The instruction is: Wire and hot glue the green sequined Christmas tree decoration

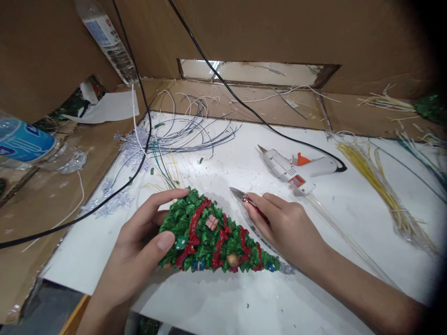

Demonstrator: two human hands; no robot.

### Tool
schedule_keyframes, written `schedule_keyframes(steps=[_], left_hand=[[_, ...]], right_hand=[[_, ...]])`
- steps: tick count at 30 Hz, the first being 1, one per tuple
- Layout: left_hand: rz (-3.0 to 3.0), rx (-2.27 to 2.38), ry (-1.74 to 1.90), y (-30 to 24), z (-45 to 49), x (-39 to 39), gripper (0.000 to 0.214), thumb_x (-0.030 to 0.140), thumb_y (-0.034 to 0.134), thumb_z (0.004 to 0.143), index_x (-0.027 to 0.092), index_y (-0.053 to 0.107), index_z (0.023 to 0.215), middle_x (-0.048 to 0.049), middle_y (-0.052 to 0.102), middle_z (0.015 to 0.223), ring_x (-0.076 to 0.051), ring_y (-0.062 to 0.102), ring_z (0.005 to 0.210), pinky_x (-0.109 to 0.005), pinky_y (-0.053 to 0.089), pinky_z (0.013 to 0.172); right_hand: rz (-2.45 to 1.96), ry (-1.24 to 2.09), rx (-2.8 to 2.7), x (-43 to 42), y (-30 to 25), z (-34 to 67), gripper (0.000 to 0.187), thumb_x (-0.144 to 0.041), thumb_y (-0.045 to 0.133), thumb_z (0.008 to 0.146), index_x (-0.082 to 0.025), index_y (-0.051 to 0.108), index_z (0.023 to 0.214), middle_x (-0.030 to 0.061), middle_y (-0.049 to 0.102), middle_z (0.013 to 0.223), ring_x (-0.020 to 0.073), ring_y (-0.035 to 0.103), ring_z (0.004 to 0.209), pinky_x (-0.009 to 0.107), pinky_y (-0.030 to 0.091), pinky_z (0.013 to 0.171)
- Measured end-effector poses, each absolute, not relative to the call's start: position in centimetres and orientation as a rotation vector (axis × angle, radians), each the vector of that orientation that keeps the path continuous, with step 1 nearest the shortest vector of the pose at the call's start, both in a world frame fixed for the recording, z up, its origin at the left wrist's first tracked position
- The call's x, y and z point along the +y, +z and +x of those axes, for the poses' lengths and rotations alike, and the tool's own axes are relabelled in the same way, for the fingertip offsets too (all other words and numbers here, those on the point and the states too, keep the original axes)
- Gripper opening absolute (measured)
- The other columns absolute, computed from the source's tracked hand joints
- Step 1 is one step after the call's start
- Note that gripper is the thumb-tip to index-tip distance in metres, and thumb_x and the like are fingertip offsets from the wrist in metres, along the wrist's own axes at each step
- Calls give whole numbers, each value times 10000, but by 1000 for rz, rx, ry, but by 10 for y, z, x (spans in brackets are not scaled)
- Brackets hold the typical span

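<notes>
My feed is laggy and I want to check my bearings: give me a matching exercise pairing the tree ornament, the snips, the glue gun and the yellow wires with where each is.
1 tree ornament
2 snips
3 glue gun
4 yellow wires

A lying free on the white board, beyond the right hand
B gripped by the left hand
C spread along the board's right side
D in the right hand

Pairs: 1-B, 2-D, 3-A, 4-C
</notes>
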State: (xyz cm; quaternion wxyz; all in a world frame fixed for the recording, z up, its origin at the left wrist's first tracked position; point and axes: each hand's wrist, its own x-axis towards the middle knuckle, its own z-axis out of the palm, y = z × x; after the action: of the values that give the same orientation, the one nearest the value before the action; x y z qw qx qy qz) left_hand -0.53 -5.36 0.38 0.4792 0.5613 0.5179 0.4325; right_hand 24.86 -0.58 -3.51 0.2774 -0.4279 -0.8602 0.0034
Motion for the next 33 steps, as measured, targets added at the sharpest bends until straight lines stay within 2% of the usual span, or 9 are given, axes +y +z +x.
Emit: schedule_keyframes(steps=[4, 13, 24, 33], left_hand=[[1363, 1267, 1053, 4, -6, -55, 390, 485, 587, 885, 389, 593, 1263, 19, 739, 827, -144, 674, 619, -198, 544, 544], [1346, 1281, 1051, 4, -4, -55, 389, 512, 602, 868, 410, 601, 1244, 39, 717, 761, -122, 629, 573, -175, 512, 524], [1343, 1243, 1045, 4, -6, -55, 391, 464, 582, 889, 374, 587, 1269, 23, 700, 748, -135, 611, 571, -199, 496, 528], [1324, 1228, 1044, 5, -6, -55, 389, 457, 590, 894, 372, 587, 1274, 16, 738, 854, -134, 667, 648, -186, 531, 575]], right_hand=[[-1153, -19, -2318, -5, -35, 249, 334, -258, 467, 992, -64, 730, 922, 13, 566, 614, 115, 516, 457, 264, 358, 411], [-1154, -149, -2375, -6, -34, 247, 372, -263, 425, 1010, -77, 733, 915, 10, 557, 604, 111, 490, 419, 274, 316, 388], [-1182, 33, -2328, -5, -34, 248, 335, -291, 439, 1011, -112, 707, 919, 15, 591, 643, 95, 505, 488, 246, 337, 446], [-1158, 123, -2378, -3, -34, 245, 344, -289, 430, 1017, -98, 709, 952, 29, 607, 676, 114, 557, 531, 258, 392, 495]])
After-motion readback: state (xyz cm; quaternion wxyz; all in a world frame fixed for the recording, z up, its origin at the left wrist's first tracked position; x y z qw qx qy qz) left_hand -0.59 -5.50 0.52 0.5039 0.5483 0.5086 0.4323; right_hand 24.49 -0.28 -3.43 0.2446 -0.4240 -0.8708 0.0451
